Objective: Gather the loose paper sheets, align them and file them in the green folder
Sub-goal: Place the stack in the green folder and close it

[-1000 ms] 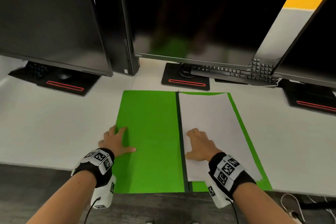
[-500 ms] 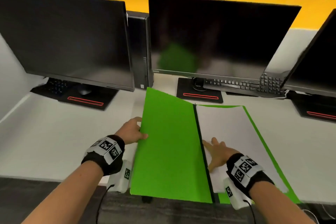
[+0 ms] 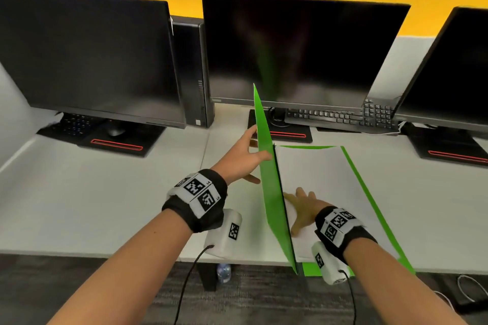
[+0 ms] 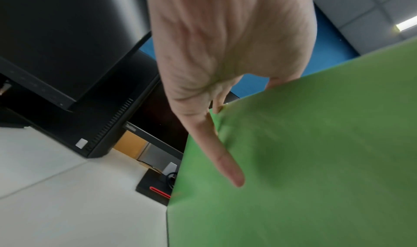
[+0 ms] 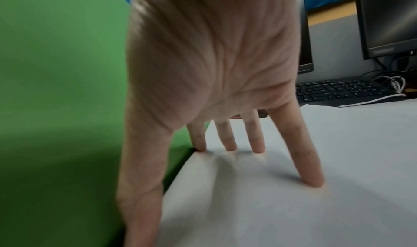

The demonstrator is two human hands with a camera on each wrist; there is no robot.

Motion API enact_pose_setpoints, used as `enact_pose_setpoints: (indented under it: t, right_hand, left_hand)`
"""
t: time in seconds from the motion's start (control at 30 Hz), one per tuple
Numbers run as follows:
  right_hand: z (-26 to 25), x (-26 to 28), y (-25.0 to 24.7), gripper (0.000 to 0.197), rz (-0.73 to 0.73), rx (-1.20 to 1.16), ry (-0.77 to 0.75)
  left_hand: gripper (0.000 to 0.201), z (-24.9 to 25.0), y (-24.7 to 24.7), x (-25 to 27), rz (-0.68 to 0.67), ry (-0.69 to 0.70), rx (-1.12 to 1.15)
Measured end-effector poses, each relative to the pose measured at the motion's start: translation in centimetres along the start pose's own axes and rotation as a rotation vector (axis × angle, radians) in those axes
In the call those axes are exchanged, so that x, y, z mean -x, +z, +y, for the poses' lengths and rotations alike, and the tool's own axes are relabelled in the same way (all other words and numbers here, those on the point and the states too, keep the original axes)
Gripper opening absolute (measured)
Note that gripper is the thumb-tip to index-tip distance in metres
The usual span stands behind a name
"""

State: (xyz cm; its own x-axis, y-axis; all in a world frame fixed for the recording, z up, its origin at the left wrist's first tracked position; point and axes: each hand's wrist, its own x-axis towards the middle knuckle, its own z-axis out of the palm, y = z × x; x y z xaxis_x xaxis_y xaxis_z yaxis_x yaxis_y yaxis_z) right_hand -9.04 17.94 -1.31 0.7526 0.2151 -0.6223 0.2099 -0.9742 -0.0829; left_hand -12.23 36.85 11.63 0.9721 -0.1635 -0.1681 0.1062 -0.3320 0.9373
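Observation:
The green folder lies open on the white desk, its back half (image 3: 368, 200) flat under a stack of white paper sheets (image 3: 330, 179). The front cover (image 3: 272, 192) stands nearly upright along the spine. My left hand (image 3: 248, 155) pinches the cover's free edge, one digit on the near face (image 4: 304, 161) and the rest behind it. My right hand (image 3: 301, 200) lies flat with spread fingers (image 5: 311, 170) on the paper (image 5: 315, 206) beside the spine, with the cover (image 5: 56, 90) rising just to its left.
Three dark monitors (image 3: 303, 47) stand along the back of the desk, with a black tower PC (image 3: 192, 74) between the left two. A black keyboard (image 3: 338, 113) sits behind the folder. The desk's front edge (image 3: 105, 253) runs under my wrists, and a bottle (image 3: 224, 272) stands below.
My left hand has swung the folder's cover up from flat on the desk to nearly upright. The right hand has stayed pressed on the paper stack.

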Motion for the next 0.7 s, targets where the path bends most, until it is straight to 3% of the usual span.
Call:
enact_pose_setpoints:
  t: [0.1,0.17,0.3,0.43,0.7]
  right_hand:
    - [1.0,0.2,-0.2,0.104,0.048,-0.056,-0.053]
    - [2.3,0.5,-0.7,0.097,0.068,-0.231,-0.083]
    - [6.4,3.2,-3.3,0.065,0.172,-0.622,-0.154]
    - [10.6,7.9,-6.8,0.036,0.26,-0.892,-0.283]
    - [13.6,11.5,-10.4,0.048,0.274,-1.138,-0.453]
  left_hand:
    - [0.072,0.9,1.8,-0.2,-0.013,0.001,0.03]
    - [0.069,1.3,3.0,-0.4,-0.013,0.014,0.038]
    - [0.066,2.0,5.8,-0.8,-0.043,0.044,0.085]
    - [0.082,2.1,8.5,-1.5,-0.048,0.033,0.103]
    - [0.069,2.1,14.0,-2.8,-0.022,-0.004,-0.053]
